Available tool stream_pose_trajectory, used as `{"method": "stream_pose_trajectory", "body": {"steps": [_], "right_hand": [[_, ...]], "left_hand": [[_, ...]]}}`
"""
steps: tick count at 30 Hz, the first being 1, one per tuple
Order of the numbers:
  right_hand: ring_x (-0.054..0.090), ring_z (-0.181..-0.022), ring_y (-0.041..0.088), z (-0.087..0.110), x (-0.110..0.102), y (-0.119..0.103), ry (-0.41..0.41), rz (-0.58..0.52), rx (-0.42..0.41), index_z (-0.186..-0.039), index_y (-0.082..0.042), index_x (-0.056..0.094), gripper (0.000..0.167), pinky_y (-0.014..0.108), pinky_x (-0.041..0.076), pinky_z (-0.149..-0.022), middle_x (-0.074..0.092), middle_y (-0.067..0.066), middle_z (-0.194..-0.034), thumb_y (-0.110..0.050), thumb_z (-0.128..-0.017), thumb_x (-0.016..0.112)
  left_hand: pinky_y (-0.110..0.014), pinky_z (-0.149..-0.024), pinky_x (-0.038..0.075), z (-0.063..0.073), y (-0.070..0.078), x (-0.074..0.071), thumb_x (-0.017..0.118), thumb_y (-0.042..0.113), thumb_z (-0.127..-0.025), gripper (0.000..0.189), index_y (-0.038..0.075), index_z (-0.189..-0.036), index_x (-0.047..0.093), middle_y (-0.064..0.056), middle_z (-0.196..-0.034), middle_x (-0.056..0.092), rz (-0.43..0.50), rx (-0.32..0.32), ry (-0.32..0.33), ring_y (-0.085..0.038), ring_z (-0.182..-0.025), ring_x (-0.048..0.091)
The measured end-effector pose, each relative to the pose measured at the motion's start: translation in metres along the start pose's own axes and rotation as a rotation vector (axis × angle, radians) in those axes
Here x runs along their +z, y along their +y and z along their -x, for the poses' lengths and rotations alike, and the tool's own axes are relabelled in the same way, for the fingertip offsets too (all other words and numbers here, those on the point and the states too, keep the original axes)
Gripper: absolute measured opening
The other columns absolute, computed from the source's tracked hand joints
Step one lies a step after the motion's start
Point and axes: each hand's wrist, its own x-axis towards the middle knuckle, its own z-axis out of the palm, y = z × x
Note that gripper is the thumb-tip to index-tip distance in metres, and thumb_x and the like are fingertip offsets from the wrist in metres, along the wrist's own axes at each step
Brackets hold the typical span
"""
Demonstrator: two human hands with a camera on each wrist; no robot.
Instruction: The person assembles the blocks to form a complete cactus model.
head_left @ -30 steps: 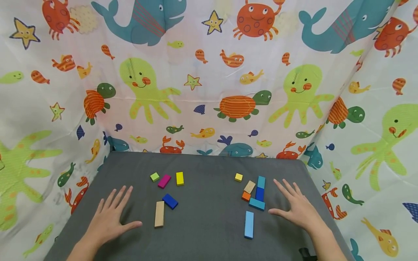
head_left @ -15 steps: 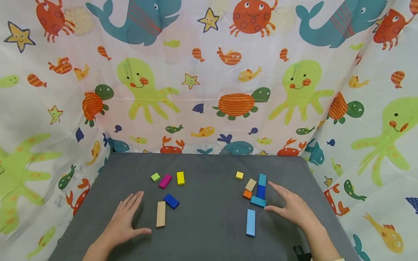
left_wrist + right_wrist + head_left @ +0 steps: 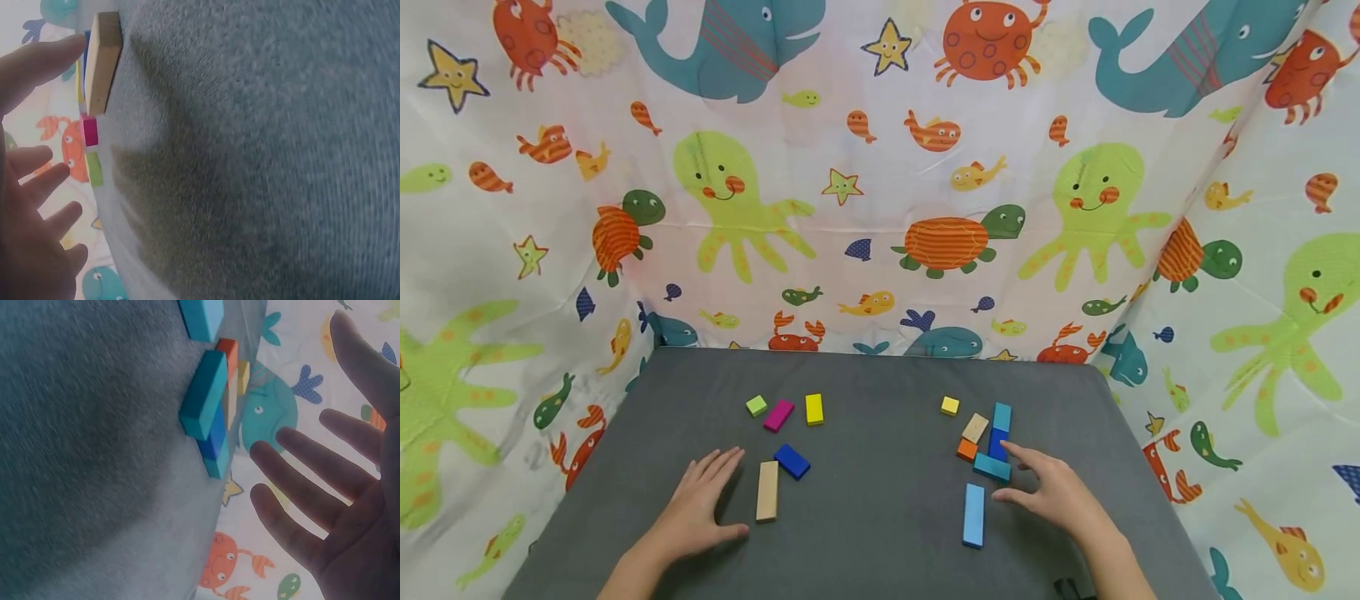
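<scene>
My left hand point(image 3: 696, 512) hovers over the table's left side, thumb apart from the fingers, holding nothing. Just right of it lies a long natural wood block point(image 3: 767, 492), its top end by a dark blue block point(image 3: 792, 462). My right hand point(image 3: 1052, 492) is spread and holds nothing, beside a teal block point(image 3: 992, 467). Its fingertips overlap the edge of another blue block point(image 3: 997, 444) in the head view. A long light blue block point(image 3: 973, 516) lies left of and below its thumb. In the right wrist view, the fingers point(image 3: 300, 481) are apart from the blocks.
Farther back on the left are a green block point(image 3: 756, 406), a magenta block point(image 3: 778, 416) and a yellow block point(image 3: 814, 409). On the right are a small yellow cube point(image 3: 950, 406), a wood block point(image 3: 975, 428), an orange block point(image 3: 967, 449) and a light teal block point(image 3: 1002, 416). A sea-animal curtain point(image 3: 850, 233) surrounds the grey table.
Both hands have moved inward, the left toward the long wood block and the right toward the teal block. The blocks lie where they were.
</scene>
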Motion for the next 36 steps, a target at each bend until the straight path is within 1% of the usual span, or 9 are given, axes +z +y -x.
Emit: {"method": "stream_pose_trajectory", "body": {"steps": [7,10,12,16,19,22,26,32,36], "right_hand": [[0.064,-0.109,0.03,-0.002,0.016,-0.002,-0.052,-0.059,0.002,-0.144,-0.012,0.058,0.077,0.052,0.055,-0.09,0.068,0.012,-0.128,-0.041,-0.078,0.086],[0.063,-0.109,0.029,-0.003,0.021,-0.003,-0.058,-0.082,-0.013,-0.143,-0.012,0.058,0.077,0.052,0.055,-0.09,0.067,0.012,-0.13,-0.039,-0.078,0.087],[0.063,-0.108,0.028,-0.004,0.024,-0.003,-0.069,-0.085,-0.027,-0.143,-0.011,0.058,0.077,0.052,0.055,-0.091,0.067,0.013,-0.13,-0.04,-0.077,0.087],[0.062,-0.106,0.027,-0.003,0.03,-0.003,-0.108,-0.088,-0.035,-0.143,-0.01,0.058,0.079,0.053,0.054,-0.091,0.066,0.013,-0.13,-0.042,-0.076,0.087],[0.063,-0.107,0.026,-0.003,0.034,-0.001,-0.139,-0.097,-0.025,-0.141,-0.011,0.059,0.079,0.053,0.054,-0.092,0.064,0.013,-0.133,-0.043,-0.075,0.088],[0.062,-0.107,0.025,-0.002,0.037,0.001,-0.164,-0.111,-0.025,-0.141,-0.01,0.058,0.081,0.053,0.054,-0.092,0.062,0.013,-0.135,-0.043,-0.074,0.089],[0.062,-0.109,0.027,0.0,0.04,0.001,-0.201,-0.118,-0.035,-0.144,-0.007,0.055,0.087,0.056,0.053,-0.093,0.057,0.016,-0.139,-0.045,-0.072,0.089],[0.059,-0.117,0.031,0.0,0.045,-0.003,-0.26,-0.131,0.005,-0.148,-0.01,0.051,0.094,0.064,0.046,-0.1,0.05,0.02,-0.147,-0.047,-0.07,0.09],[0.055,-0.125,0.035,-0.001,0.048,-0.007,-0.275,-0.116,0.03,-0.148,-0.011,0.052,0.096,0.067,0.042,-0.102,0.049,0.019,-0.148,-0.048,-0.068,0.091]], "left_hand": [[-0.072,-0.111,0.024,-0.007,0.0,0.009,0.089,0.054,-0.067,0.118,0.007,-0.158,0.031,-0.02,-0.16,0.035,0.099,-0.041,-0.081,-0.05,-0.146,0.027],[-0.071,-0.11,0.026,-0.009,-0.001,0.011,0.087,0.057,-0.069,0.119,0.006,-0.159,0.029,-0.021,-0.16,0.033,0.132,-0.064,-0.1,-0.05,-0.146,0.026],[-0.071,-0.11,0.026,-0.01,-0.002,0.012,0.087,0.056,-0.069,0.119,0.005,-0.159,0.028,-0.022,-0.16,0.033,0.142,-0.061,-0.1,-0.05,-0.146,0.026],[-0.072,-0.109,0.028,-0.012,-0.003,0.014,0.09,0.05,-0.069,0.117,0.006,-0.158,0.029,-0.021,-0.161,0.033,0.17,-0.05,-0.104,-0.049,-0.145,0.027],[-0.071,-0.109,0.028,-0.016,-0.002,0.017,0.091,0.044,-0.069,0.115,0.008,-0.159,0.029,-0.019,-0.162,0.031,0.197,-0.064,-0.128,-0.047,-0.146,0.028],[-0.072,-0.107,0.03,-0.019,0.0,0.019,0.092,0.042,-0.068,0.114,0.009,-0.158,0.031,-0.017,-0.162,0.032,0.182,-0.09,-0.15,-0.045,-0.145,0.03],[-0.074,-0.104,0.03,-0.025,0.003,0.021,0.093,0.043,-0.066,0.111,0.01,-0.156,0.037,-0.014,-0.16,0.036,0.125,-0.118,-0.165,-0.043,-0.143,0.033],[-0.07,-0.104,0.031,-0.03,0.006,0.022,0.092,0.041,-0.066,0.101,0.01,-0.151,0.047,-0.011,-0.155,0.043,0.086,-0.099,-0.175,-0.038,-0.14,0.035],[-0.069,-0.105,0.031,-0.032,0.007,0.021,0.093,0.043,-0.066,0.107,0.008,-0.153,0.042,-0.013,-0.152,0.046,0.081,-0.108,-0.187,-0.039,-0.138,0.037]]}}
